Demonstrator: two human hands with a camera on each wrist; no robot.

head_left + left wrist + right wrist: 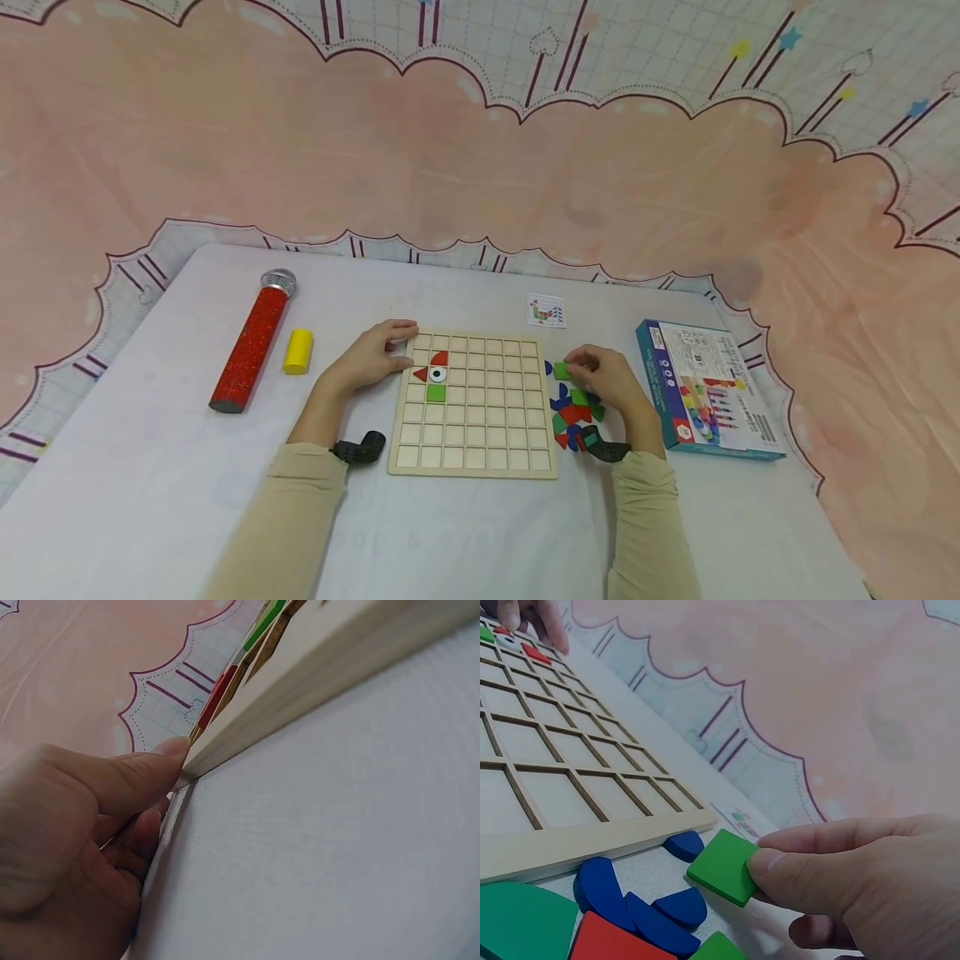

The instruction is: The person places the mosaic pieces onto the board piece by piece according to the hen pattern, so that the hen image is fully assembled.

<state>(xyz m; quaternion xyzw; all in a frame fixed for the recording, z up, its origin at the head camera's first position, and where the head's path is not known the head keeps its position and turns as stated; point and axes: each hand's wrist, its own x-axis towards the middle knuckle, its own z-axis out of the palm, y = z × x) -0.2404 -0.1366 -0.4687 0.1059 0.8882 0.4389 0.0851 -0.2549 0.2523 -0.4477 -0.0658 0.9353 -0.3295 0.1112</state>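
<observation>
A wooden grid board (491, 408) lies on the white table, with a red quarter-round piece (439, 358), a red triangle (421, 374), a white eye piece (437, 374) and a green square (436, 392) set in its upper left cells. My left hand (369, 354) rests at the board's upper left corner, thumb and fingers touching its edge. Off the right side, my right hand (606, 375) pinches another green square (724, 868) between thumb and fingers. Below that hand lies a pile of loose pieces, among them blue half-rounds (604, 892) and a red piece (615, 937).
A pattern card (546, 310) lies behind the board. At right is a blue toy box (712, 392). Over on the left are a red microphone (251, 346) and a yellow cylinder (298, 351). Patterned cloth hangs behind the table (150, 517).
</observation>
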